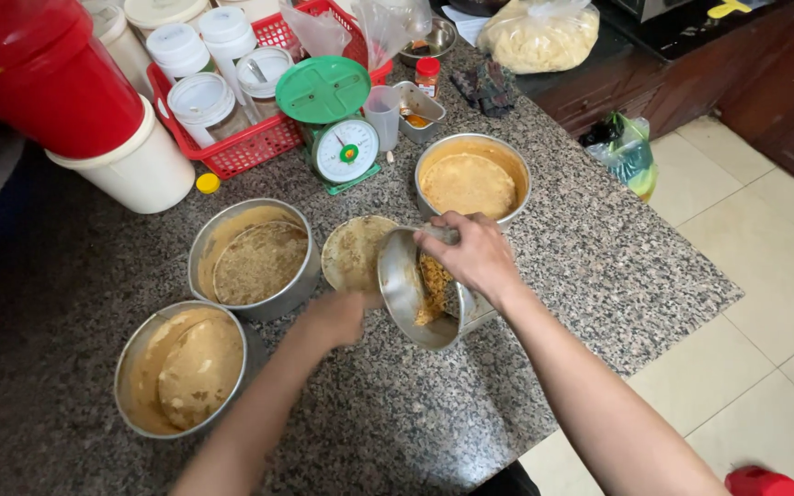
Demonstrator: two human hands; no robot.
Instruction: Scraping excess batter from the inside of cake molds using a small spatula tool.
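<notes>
Resting on the speckled granite counter: three round metal pans, one at the far side, one at centre left, one nearest, each lined with tan crumb mixture. Tipped on its side near counter centre: a metal tin, gripped over the rim by the right hand, crumbly filling visible inside. Left hand blurred beside the tin mouth; grip cannot be judged. Risk: excess tilt spilling filling onto granite; loose rim hold letting the tin roll.

Speckled grey counter; green scale; red basket; silver tins holding tan mix.
</notes>
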